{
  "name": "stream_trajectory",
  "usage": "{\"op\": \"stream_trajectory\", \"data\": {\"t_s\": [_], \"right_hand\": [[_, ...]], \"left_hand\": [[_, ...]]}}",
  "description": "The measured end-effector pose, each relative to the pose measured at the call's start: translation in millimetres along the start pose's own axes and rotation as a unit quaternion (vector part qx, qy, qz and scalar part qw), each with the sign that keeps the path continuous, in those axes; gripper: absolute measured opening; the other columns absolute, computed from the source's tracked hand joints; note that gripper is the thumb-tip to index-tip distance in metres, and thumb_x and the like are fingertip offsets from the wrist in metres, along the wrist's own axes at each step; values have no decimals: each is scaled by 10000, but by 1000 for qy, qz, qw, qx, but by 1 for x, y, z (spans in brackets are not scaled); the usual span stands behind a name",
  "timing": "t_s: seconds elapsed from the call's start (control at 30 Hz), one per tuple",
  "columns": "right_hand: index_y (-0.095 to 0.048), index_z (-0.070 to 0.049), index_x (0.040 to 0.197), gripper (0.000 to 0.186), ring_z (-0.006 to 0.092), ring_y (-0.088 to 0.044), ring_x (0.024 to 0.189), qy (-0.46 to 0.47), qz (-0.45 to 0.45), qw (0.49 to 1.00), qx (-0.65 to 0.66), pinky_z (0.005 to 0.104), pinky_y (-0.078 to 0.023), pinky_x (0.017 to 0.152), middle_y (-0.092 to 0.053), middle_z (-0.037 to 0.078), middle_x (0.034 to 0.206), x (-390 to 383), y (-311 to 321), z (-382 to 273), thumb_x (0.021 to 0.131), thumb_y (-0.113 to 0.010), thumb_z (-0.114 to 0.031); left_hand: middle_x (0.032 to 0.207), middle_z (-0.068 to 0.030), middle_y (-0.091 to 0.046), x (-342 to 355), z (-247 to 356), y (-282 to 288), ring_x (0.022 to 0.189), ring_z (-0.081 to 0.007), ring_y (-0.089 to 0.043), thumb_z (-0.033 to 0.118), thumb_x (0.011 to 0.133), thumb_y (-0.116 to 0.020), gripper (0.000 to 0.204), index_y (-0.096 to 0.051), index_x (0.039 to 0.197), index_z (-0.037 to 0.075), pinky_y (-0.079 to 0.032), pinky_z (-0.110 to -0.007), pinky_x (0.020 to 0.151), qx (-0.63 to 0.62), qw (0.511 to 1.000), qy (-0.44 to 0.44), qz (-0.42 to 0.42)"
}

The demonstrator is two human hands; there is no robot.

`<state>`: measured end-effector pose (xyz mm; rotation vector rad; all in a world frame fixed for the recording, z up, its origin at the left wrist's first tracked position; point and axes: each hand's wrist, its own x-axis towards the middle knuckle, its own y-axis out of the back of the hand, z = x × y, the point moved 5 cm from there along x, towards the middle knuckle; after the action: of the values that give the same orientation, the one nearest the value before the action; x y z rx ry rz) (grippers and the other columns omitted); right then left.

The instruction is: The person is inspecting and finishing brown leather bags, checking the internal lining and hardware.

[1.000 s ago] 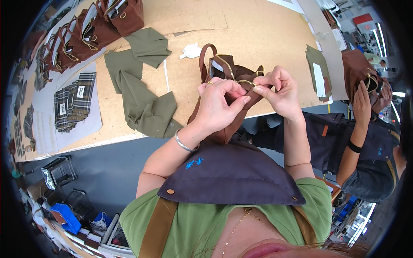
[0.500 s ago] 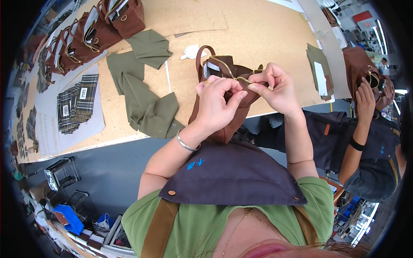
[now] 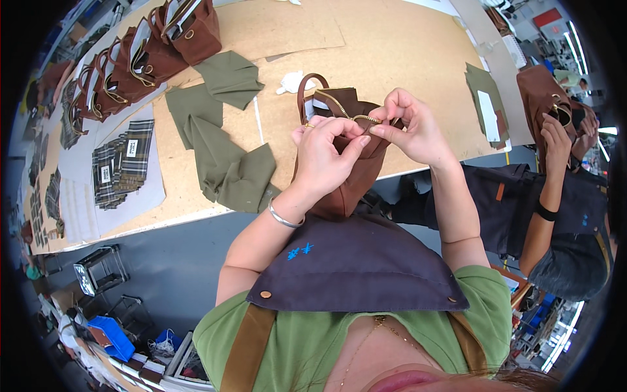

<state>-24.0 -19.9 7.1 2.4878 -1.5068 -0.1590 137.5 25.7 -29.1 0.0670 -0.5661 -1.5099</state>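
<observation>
A brown bag point(image 3: 346, 186) with a looped handle and white lining showing sits upright at the table's near edge, in front of my body. A gold-toothed zipper point(image 3: 363, 118) runs along its opening. My left hand point(image 3: 326, 150) is closed on the zipper at the bag's top, fingers curled and thumb raised toward the right. My right hand point(image 3: 408, 130) pinches the same zipper a little farther right, thumb and index together, other fingers bent. White paper point(image 3: 290, 81) lies behind the bag.
Brown bags point(image 3: 192, 39) line the table point(image 3: 392, 39) at back left, beside olive fabric point(image 3: 235, 176) and plaid pieces point(image 3: 124, 163). Olive pieces with white card point(image 3: 488, 115) lie right. A co-worker's hand point(image 3: 555, 137) holds another brown bag point(image 3: 535, 91) at my right. Stools point(image 3: 98, 268) stand below.
My right hand has moved slightly up and to the left along with the zipper. My left hand stays on it, shifted a little. The co-worker's hand has shifted on their bag.
</observation>
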Motion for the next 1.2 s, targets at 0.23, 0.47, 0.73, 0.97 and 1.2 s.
{"op": "stream_trajectory", "data": {"t_s": [0.23,0.47,0.73,0.97,1.2], "right_hand": [[-481,-69,931,256,83,-597,927,-41,-48,998,5,254,-465,820,-627,20,898,3,2,7,847,-696,42],[-553,-70,1051,330,40,-510,751,-58,-88,989,-101,208,-405,672,-651,-48,814,3,-4,-9,802,-746,26],[-552,-81,1060,379,124,-564,658,-88,-108,973,-185,281,-444,644,-693,10,746,3,0,-12,769,-795,-78],[-567,-99,1028,345,179,-647,805,145,-43,925,-350,343,-403,933,-659,-7,832,0,-5,-23,772,-798,-108],[-566,-87,951,301,161,-656,763,63,-34,957,-282,345,-369,987,-649,0,819,-3,0,-16,767,-803,-102]], "left_hand": [[793,52,-640,3,-3,8,886,-167,-547,280,779,-787,166,-693,832,153,-272,-386,843,15,999,-11,-26],[780,47,-612,6,-2,11,855,-160,-519,234,768,-804,151,-693,833,155,-276,-360,826,33,993,-7,-111],[769,47,-605,-1,4,9,849,-153,-511,201,797,-784,129,-711,893,157,-278,-343,840,57,994,-33,-91],[804,49,-661,-3,9,9,884,-122,-541,186,805,-778,135,-720,924,155,-284,-340,864,46,998,-28,-26],[786,45,-661,-5,8,9,853,-126,-538,165,806,-771,130,-715,920,137,-279,-341,844,9,999,4,-48]]}}
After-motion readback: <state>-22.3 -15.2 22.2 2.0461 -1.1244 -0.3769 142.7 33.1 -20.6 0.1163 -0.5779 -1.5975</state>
